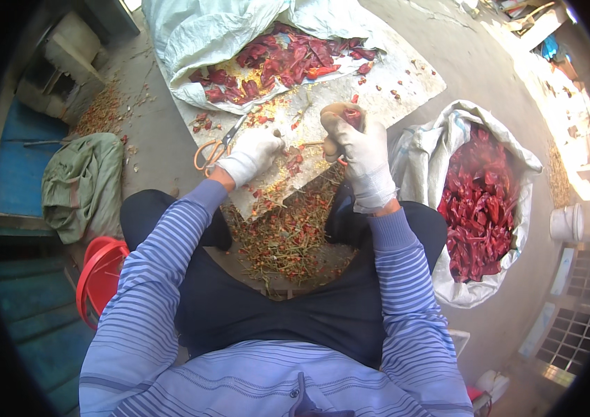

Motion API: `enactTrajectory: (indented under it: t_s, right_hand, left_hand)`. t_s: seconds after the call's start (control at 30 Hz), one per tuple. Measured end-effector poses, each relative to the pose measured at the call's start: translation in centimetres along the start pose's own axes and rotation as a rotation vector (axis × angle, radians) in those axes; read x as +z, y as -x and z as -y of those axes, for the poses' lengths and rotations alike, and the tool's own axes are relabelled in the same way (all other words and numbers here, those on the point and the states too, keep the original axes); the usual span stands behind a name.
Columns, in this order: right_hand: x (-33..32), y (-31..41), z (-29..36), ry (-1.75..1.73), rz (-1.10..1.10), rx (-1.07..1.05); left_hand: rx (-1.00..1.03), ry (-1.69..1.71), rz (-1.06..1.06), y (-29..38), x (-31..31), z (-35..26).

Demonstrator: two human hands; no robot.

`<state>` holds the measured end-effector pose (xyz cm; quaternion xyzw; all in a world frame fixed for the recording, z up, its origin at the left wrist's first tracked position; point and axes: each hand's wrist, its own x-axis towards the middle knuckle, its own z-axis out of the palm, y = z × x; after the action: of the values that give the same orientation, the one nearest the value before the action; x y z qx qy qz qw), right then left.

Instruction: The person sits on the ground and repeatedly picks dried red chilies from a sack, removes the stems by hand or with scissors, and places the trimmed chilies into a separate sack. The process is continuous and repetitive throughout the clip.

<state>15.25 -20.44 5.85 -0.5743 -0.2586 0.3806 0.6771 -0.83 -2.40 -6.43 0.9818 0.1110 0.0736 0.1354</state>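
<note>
My right hand, in a white work glove with a soiled palm side, is closed around a dried red chili pepper. The fingers hide most of that pepper. My left hand, gloved too, is over the pale board with its fingers curled. Whether anything is inside them is hidden. Scissors with orange handles are right beside the left hand, blades pointing away from me; I cannot tell if the hand touches them. Seeds and pepper scraps litter the board between my hands.
A pale woven sack spills dried chili peppers onto the board's far part. Right of my knee stands an open white sack of red peppers. Stems and scraps heap between my feet. A red plastic stool is at left.
</note>
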Motion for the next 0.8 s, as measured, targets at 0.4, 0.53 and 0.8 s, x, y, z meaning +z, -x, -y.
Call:
enactTrajectory:
  t_s: [0.4,0.53,0.8]
  right_hand:
    - [0.3,-0.2,-1.1,0.047,-0.07,0.07]
    - [0.2,-0.2,-1.1,0.015,-0.059,0.012]
    - [-0.3,0.3,-1.2,0.045,-0.051,-0.072]
  left_hand:
    - [-0.172,0.181,-0.146,0.6,-1.7,-0.4]
    - [-0.078,0.083,-0.055,1.3,-1.2,0.0]
    - [-0.197,0.029,0.004,2.0,-0.4,-0.1]
